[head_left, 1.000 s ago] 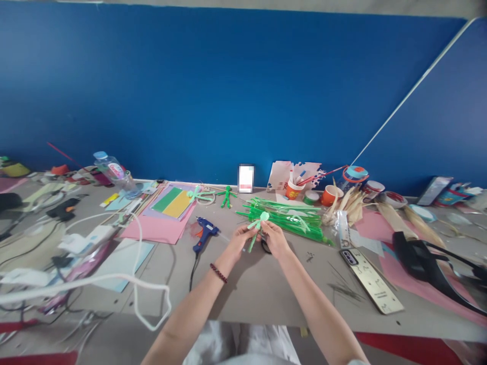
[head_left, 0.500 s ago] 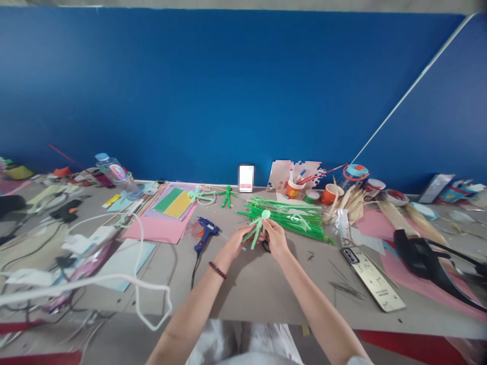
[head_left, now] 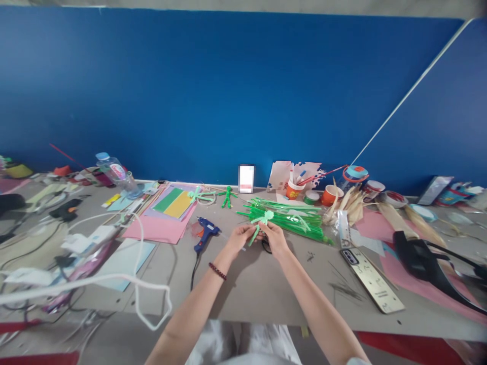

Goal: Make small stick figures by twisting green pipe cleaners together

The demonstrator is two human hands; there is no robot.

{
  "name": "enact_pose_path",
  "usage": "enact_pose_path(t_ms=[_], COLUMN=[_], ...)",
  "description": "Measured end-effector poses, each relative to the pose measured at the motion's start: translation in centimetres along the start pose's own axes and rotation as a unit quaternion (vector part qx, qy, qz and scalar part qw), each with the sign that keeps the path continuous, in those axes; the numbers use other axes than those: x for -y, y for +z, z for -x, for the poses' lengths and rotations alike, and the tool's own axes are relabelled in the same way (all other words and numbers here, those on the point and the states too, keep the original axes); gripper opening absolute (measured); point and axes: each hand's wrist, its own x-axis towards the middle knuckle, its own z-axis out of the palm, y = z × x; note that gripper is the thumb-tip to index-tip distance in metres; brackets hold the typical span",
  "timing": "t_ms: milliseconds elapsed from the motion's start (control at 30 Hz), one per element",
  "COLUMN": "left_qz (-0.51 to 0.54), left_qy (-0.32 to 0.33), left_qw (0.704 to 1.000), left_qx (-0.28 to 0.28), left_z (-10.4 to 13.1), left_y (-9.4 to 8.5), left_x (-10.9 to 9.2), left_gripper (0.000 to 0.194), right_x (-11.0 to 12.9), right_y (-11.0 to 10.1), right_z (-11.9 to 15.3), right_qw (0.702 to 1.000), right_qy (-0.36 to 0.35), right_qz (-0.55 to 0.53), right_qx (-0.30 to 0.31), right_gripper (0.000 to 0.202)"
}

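Note:
Between my two hands is a pale green pipe-cleaner figure [head_left: 266, 217] with a rounded head and thin limbs, tilted over the table. My left hand [head_left: 243, 236] pinches a limb on its left side. The fingers of my right hand [head_left: 274, 236] close on its body just below the head. A black-handled tool [head_left: 267, 246], partly hidden, lies beneath my right hand. Right behind the figure lies a bundle of green pipe cleaners [head_left: 304, 223] in clear plastic. A darker green pipe-cleaner figure [head_left: 227, 197] stands near the wall, and another pale green one [head_left: 198, 194] lies left of it.
A blue glue gun [head_left: 207, 230] with a cord lies left of my hands. Coloured sheets [head_left: 167, 228] and a water bottle [head_left: 116, 172] are farther left. Rightward are a phone [head_left: 373, 279], paper cups [head_left: 332, 194] and dark clippings [head_left: 346, 290]. A white cable [head_left: 152, 284] loops at the front left.
The pale green figure has turned and tilted, its head leaning slightly to the right. My left hand has shifted a little to the right, closer to my right hand.

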Motion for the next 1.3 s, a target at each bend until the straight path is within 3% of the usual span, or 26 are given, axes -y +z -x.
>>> enact_pose_path(t_ms=[267, 533, 667, 767, 933, 1300], left_qz=[-0.05, 0.003, 0.023, -0.005, -0.033, -0.065], left_qy=[0.039, -0.007, -0.048, -0.022, 0.005, 0.049], left_qw=[0.998, 1.0, 0.998, 1.0, 0.999, 0.996], left_qx=[-0.028, -0.018, 0.013, 0.01, -0.009, -0.044], left_z=[-0.1, 0.1, 0.1, 0.3, 0.5, 0.2], left_y=[0.1, 0.2, -0.1, -0.1, 0.2, 0.5], left_x=[0.2, 0.0, -0.4, -0.7, -0.6, 0.6], left_gripper=[0.041, 0.039, 0.041, 0.037, 0.043, 0.042], right_x=[-0.8, -0.1, 0.0, -0.1, -0.7, -0.3], right_y=[0.1, 0.7, 0.4, 0.1, -0.1, 1.1], right_z=[-0.1, 0.4, 0.2, 0.0, -0.1, 0.5], right_qw=[1.0, 0.998, 0.998, 0.998, 0.999, 0.997], right_qy=[0.002, 0.021, -0.006, -0.019, -0.021, 0.009], right_qz=[-0.017, -0.051, -0.046, -0.025, -0.018, -0.081], right_qx=[-0.001, -0.014, -0.046, -0.056, -0.019, -0.019], right_gripper=[0.033, 0.034, 0.037, 0.036, 0.032, 0.033])
